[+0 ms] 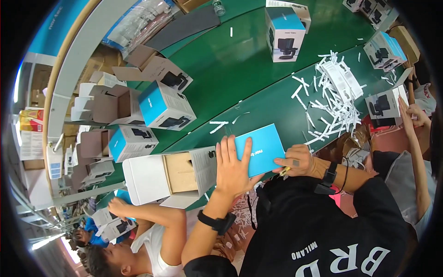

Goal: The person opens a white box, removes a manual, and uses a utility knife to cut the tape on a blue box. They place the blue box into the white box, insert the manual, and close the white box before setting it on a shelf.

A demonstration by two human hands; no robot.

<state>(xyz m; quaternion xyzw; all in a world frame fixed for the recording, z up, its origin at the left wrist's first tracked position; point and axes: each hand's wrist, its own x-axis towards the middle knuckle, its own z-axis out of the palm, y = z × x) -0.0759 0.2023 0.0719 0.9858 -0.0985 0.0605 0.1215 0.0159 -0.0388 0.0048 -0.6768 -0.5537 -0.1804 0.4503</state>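
A box with a bright blue top (265, 154) sits at the table's near edge, close to my body. My left hand (233, 164) holds its left side, fingers stretched over the top and edge, thumb by the near edge. At the right edge of the box, my right hand (299, 159) is closed, its thumb pointing toward the box. A small yellow thing (285, 171) shows beneath those fingers; its kind is unclear. Left of my left hand lies an open white carton (145, 177) with a brown cardboard insert (180, 173) inside.
White paper strips (339, 115) are heaped right of centre on the green table (207, 83). Printed boxes (166, 108) and open cartons (113, 104) stand left; another box (285, 39) stands far. One co-worker (161, 235) is at lower left, another's hands (410, 113) at right.
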